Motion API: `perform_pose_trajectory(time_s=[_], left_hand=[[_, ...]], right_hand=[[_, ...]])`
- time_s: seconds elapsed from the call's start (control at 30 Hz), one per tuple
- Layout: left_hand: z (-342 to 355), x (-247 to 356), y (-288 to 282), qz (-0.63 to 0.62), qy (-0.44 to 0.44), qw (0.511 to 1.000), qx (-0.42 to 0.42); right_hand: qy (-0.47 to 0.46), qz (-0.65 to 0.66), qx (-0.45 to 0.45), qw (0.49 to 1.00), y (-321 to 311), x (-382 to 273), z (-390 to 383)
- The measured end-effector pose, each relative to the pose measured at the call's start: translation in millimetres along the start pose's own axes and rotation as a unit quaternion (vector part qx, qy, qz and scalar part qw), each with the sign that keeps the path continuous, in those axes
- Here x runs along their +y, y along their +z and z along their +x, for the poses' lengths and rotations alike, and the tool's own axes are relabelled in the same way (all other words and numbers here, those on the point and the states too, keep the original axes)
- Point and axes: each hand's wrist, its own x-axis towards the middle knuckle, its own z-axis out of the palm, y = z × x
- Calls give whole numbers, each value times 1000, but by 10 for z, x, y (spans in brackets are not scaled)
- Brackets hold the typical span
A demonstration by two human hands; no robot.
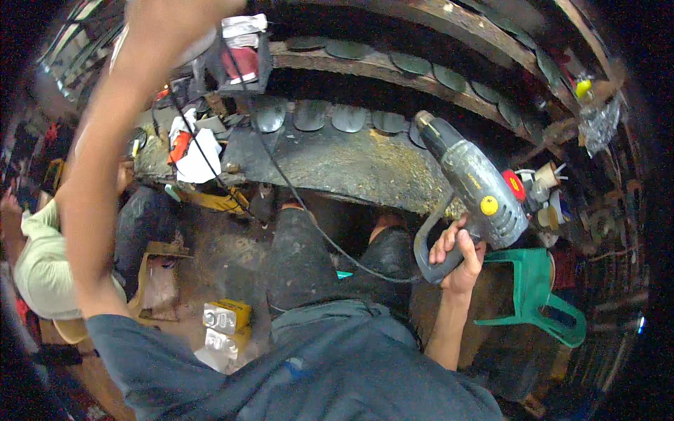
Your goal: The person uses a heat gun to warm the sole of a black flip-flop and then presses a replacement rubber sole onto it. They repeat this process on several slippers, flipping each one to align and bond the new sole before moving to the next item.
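A grey and black heat gun [472,174] with a yellow round button is held by its handle in my right hand [458,261], fingers closed round the grip. Its nozzle points up and to the left, over the right end of the workbench [330,160]. From the handle a black cord [319,228] runs left and up across the bench. My left hand [179,17] is raised at the top edge, arm stretched upward; its fingers are out of the picture. Just right of it hangs a dark box [244,59] with white and red cloth.
Rounded flat pieces [349,118] line the back of the bench, with more on the shelf [379,70] above. White cloth [199,156] lies at the bench's left. A green plastic chair [528,284] stands right, yellow boxes [232,316] on the floor. Another person [45,270] sits left.
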Motion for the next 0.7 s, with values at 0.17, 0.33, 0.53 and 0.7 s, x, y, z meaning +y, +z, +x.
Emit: perform_pose_trajectory(time_s=[0.17,0.33,0.53,0.7], left_hand=[[-1535,1809,-680,-585,136,725,-338],[-2546,2748,-417,-495,318,753,-293],[-2122,2278,256,-533,289,766,-214],[-1176,1551,989,-544,224,723,-362]], right_hand=[[-13,-21,-8,1000,50,-32,-63],[-38,-28,-56,997,84,-94,-89],[5,-125,-81,989,-143,-575,-350],[180,-109,42,977,-355,-834,-454]])
